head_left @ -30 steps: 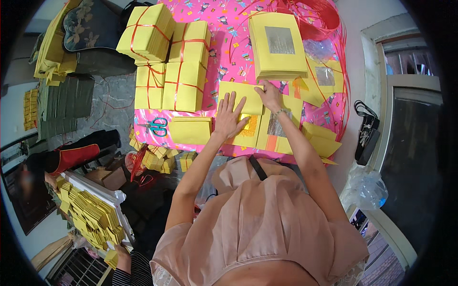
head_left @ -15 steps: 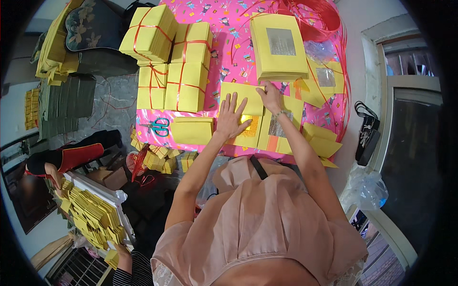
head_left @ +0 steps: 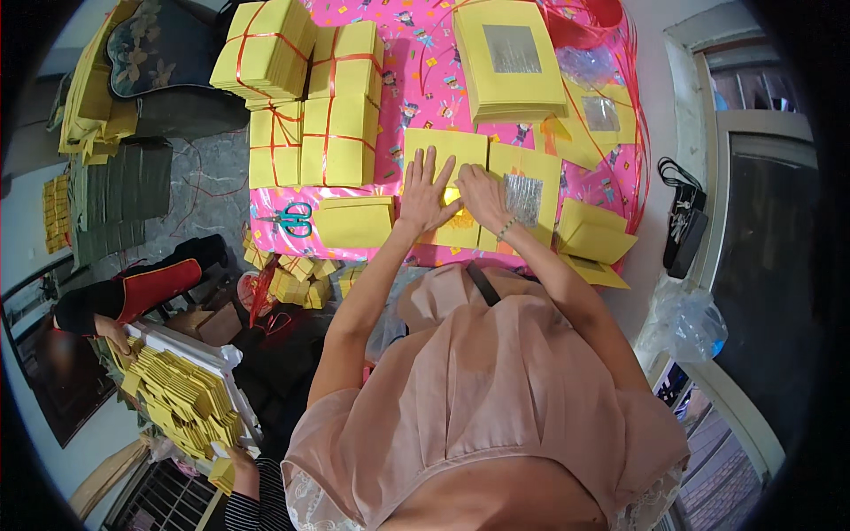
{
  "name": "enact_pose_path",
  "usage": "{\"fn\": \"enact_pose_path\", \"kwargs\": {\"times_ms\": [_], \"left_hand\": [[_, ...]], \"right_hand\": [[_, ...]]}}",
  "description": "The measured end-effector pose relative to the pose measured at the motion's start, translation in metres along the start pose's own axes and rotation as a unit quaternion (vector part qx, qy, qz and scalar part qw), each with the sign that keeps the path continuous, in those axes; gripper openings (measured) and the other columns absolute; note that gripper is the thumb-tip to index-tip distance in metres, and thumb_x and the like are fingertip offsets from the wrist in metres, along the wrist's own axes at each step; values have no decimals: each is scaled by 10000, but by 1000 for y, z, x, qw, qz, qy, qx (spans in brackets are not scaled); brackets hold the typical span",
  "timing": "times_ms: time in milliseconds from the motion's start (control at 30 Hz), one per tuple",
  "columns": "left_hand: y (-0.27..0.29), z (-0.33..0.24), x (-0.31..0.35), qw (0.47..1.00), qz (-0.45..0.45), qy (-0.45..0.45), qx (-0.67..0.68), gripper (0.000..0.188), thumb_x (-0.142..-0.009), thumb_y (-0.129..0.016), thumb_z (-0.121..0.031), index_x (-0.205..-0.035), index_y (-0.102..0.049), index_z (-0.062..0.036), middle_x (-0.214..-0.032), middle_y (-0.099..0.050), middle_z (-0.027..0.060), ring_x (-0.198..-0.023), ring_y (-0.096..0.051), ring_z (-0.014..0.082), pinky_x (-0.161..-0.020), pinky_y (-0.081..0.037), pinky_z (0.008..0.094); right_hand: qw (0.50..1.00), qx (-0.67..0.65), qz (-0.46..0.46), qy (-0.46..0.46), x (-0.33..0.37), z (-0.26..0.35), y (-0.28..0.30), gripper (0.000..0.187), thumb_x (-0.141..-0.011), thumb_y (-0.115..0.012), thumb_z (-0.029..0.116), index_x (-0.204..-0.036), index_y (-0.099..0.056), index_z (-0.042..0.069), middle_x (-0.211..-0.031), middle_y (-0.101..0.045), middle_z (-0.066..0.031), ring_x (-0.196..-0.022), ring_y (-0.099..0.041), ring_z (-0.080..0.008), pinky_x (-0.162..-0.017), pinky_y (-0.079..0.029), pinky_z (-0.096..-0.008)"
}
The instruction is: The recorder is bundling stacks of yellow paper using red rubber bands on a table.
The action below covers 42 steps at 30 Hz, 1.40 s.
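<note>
My left hand [head_left: 427,196] lies flat with spread fingers on a yellow paper sheet [head_left: 447,146] on the table. A shiny gold patch [head_left: 459,218] shows on this paper, beneath and beside my thumb. Against the paper's right side, my right hand [head_left: 482,198] has its fingers curled and closed; what sits under the fingertips is hidden. Just right of it lies another yellow sheet [head_left: 546,168] bearing a silver foil patch [head_left: 523,200].
Red-tied yellow paper bundles [head_left: 339,146] stand at the far left, with teal-handled scissors [head_left: 292,219] and folded yellow papers [head_left: 356,223] nearer. A thick stack [head_left: 509,88] stands behind my hands. Red strapping [head_left: 589,22] is at back right. Another person's hand [head_left: 113,336] touches a paper-filled tray.
My right hand has moved from the sheet's upper right corner down and left along the paper, closer to my left hand. The left hand stays flat. The whole view has shifted slightly.
</note>
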State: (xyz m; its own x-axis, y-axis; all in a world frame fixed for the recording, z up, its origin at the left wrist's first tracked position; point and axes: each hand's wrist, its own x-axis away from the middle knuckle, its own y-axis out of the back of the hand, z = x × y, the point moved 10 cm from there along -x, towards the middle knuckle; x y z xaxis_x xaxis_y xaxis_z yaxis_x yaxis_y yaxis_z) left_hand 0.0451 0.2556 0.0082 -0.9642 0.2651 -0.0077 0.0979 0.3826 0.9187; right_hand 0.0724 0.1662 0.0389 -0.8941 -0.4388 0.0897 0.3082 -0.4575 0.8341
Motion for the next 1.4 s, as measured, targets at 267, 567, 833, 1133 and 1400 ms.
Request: {"fn": "enact_pose_path", "kwargs": {"times_ms": [267,567,833,1133,1400], "left_hand": [[-9,2,-1,1000,7,-6,-3,904,-796,-549,-651,-1529,-237,-226,-1567,-123,242,-1433,-100,474,-1152,-142,555],[-8,2,0,1000,14,-15,10,948,-774,-569,-656,-1536,-210,-220,-1571,-93,248,-1437,-65,481,-1146,-132,574],[-7,-4,6,1000,-15,-11,-22,968,-779,-529,-678,-1535,-204,-169,-1565,-125,254,-1442,-110,451,-1153,-146,547],[-13,7,5,1000,15,-14,-24,986,-787,-505,-694,-1539,-178,-146,-1561,-119,266,-1442,-113,447,-1146,-152,560],[32,2,24,977,-127,77,156,526,-801,-695,-286,-1236,-539,-35,-1335,-447,243,-1273,-391,411,-1059,-319,491]], "right_hand": [[995,-21,-89,28,9,-15,-12,171,-839,-639,123,-883,-503,30,-839,-555,-166,-841,-583,-342,-718,-495,-439],[992,-58,-110,17,12,-20,-10,153,-833,-663,172,-838,-543,76,-805,-551,-92,-816,-584,-295,-695,-487,-408],[991,-65,-117,19,16,-29,-15,179,-824,-676,192,-852,-539,82,-818,-550,-92,-817,-587,-289,-692,-488,-406],[992,-49,-101,57,10,-18,-10,220,-827,-674,211,-913,-526,72,-847,-544,-103,-836,-589,-299,-727,-505,-400],[984,77,-53,149,9,-7,-13,224,-837,-648,214,-910,-513,51,-911,-518,-102,-836,-597,-273,-763,-519,-408]]}}
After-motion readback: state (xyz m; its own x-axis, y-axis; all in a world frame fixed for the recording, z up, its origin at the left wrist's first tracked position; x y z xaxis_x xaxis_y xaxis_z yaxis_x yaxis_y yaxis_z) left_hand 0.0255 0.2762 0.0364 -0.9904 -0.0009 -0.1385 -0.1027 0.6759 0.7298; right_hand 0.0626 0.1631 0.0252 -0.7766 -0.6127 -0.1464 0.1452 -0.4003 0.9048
